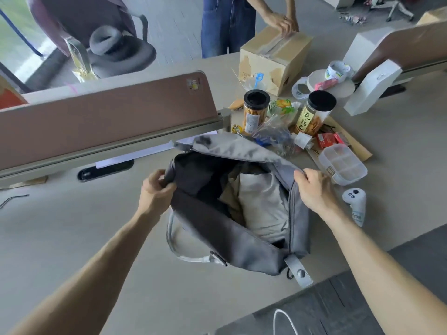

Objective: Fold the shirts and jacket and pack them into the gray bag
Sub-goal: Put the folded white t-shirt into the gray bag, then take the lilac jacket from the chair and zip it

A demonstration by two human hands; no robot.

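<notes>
— How far along are we?
— Nearly done, we judge: folded clothes (pixel 261 204) lie inside the gray bag (pixel 229 243), at the centre of the desk (pixel 96 226).
— And our hands?
— At nine o'clock our left hand (pixel 157 189) pinches the rim; at three our right hand (pixel 314 189) grips it. Only closing seems left.

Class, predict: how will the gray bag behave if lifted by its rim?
Probably floppy: the gray bag sags and creases between the left hand and right hand gripping its rim. Likely light: only soft folded clothes show inside. It should slump, not roll.
</notes>
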